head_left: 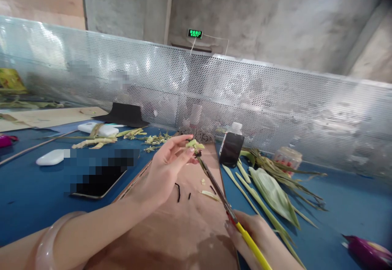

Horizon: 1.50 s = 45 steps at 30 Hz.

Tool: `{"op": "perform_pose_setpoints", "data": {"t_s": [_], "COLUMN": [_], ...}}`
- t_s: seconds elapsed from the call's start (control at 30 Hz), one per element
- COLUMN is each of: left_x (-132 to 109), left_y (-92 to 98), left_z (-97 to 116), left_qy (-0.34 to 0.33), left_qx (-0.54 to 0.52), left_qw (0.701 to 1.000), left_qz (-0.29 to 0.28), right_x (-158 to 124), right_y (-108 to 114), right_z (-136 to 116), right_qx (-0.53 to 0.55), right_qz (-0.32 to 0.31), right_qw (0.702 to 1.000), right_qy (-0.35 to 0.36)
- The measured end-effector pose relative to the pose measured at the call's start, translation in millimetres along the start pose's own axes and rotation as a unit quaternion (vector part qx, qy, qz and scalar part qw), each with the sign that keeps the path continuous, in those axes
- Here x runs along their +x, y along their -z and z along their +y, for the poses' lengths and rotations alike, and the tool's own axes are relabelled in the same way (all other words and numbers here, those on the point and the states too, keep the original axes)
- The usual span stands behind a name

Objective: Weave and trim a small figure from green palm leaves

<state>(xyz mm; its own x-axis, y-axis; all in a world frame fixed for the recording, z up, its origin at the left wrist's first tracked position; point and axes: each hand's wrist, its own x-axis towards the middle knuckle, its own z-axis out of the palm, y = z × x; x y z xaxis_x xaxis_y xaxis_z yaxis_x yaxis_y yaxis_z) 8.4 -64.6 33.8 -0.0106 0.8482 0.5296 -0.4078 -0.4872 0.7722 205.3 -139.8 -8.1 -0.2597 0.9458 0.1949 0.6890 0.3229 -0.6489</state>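
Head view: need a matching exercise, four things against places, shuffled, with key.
Things:
1. slim metal tool with a yellow handle
2. small pale-green plant piece
3. glossy pale bangle
4. black exit sign with green lettering

Places:
A. around the left forearm
B. above the perforated silver panel
C. in the right hand
D. at the fingertips of the left hand

Pairs: 1-C, 2-D, 3-A, 4-B
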Motion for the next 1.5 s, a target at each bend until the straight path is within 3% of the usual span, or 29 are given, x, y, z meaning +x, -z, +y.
{"op": "perform_pose_setpoints", "data": {"t_s": [0.17, 0.33, 0.7, 0.9, 1.13, 1.5], "left_x": [5, 6, 0, 2, 3, 4], "left_y": [0.1, 0.9, 0.3, 0.0, -1.5, -1.2], "left_z": [1, 0, -1, -1, 0, -1], "left_qy": [-0.002, 0.0, -0.003, 0.014, 0.057, 0.039], "left_qx": [-0.029, -0.02, 0.005, -0.028, -0.086, -0.101], "left_qw": [0.999, 0.999, 1.0, 0.999, 0.995, 0.994], "left_qz": [0.014, 0.025, 0.016, 0.007, 0.003, 0.009], "right_x": [0, -2, 2, 4, 7, 6], "right_y": [6, 10, 2, 10, 7, 3], "right_z": [-1, -3, 10, 21, 20, 15], "right_qx": [0.006, -0.013, -0.211, -0.231, -0.113, -0.106], "right_qz": [0.002, 0.046, 0.145, 0.149, 0.107, 0.086], "right_qw": [1.0, 0.998, 0.964, 0.957, 0.987, 0.99], "right_qy": [0.007, 0.031, 0.076, 0.091, 0.035, 0.042]}}
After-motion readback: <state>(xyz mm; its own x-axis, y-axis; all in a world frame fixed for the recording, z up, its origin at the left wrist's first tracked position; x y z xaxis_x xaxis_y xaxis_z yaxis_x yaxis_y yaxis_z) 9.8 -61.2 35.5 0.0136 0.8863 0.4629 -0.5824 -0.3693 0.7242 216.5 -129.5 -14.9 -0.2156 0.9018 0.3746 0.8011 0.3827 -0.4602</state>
